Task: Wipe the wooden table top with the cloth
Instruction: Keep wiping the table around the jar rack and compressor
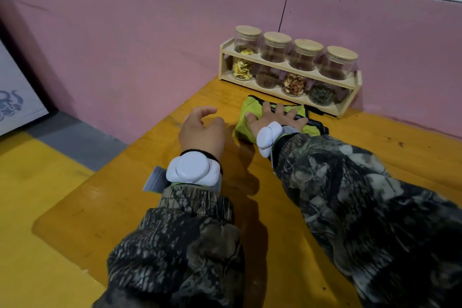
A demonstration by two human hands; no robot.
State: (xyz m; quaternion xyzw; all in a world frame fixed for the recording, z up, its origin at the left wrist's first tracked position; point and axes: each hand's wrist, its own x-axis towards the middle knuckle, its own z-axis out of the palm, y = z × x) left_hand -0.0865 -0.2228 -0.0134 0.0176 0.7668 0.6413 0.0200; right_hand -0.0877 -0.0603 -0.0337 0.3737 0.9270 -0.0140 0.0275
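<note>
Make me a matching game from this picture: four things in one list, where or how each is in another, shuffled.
Things: 1 cloth; 2 left hand; 3 right hand; 4 jar rack.
States: A against the pink wall; B flat on the cloth; C holding nothing, fingers loosely curled; D on the table, under a hand.
Pairs: 1-D; 2-C; 3-B; 4-A.

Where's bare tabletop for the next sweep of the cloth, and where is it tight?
Bare wood lies right of the cloth, between the right sleeve and the pink wall, and along the near left edge of the table beside the left sleeve. Tight: the back corner, where the right hand presses the cloth just before the jar rack, left hand alongside.
</note>
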